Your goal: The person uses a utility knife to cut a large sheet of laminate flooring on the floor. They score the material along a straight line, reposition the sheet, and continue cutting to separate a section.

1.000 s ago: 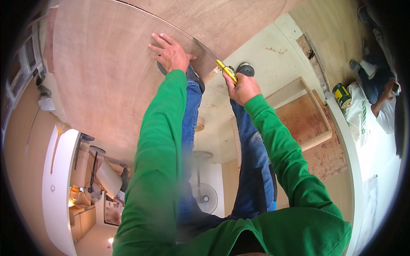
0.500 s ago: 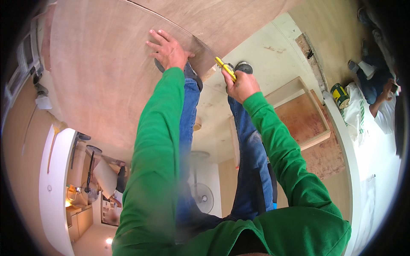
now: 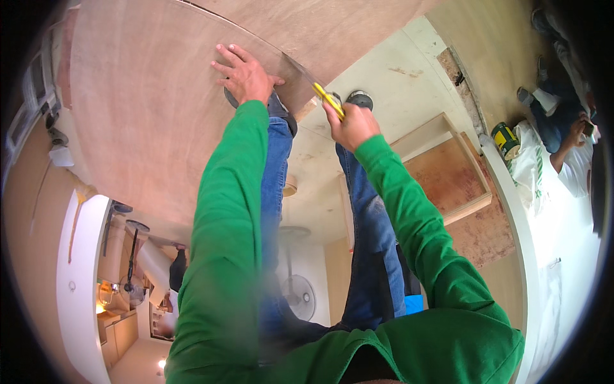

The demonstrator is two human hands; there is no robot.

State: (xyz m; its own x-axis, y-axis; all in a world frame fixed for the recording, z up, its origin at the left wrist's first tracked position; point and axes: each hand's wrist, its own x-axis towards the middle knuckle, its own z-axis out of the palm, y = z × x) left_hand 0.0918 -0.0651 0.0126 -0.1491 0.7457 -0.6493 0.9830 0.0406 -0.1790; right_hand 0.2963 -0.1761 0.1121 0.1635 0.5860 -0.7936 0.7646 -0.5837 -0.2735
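A hand saw (image 3: 328,100) with a yellow handle is gripped in my right hand (image 3: 356,125), its fingers wrapped round the handle. The thin blade runs up and left into a long dark cut line in the reddish-brown plywood sheet (image 3: 147,109). My left hand (image 3: 248,79) lies flat on the sheet with fingers spread, just left of the cut, and holds nothing. Under the sheet's edge, near that hand, is one of my shoes; my other shoe (image 3: 360,99) stands on the pale floor just beyond the saw handle.
A wooden frame (image 3: 470,208) lies on a stained board at right. Beyond it are a dark green and yellow can (image 3: 506,141) and a white plastic bag (image 3: 529,163). Another person (image 3: 563,137) is at the far right. Fans (image 3: 299,297) appear at the bottom.
The saw and my right hand have moved slightly up and left, the blade reaching further along the cut. My left hand stays flat on the sheet; the whole view has shifted a little left.
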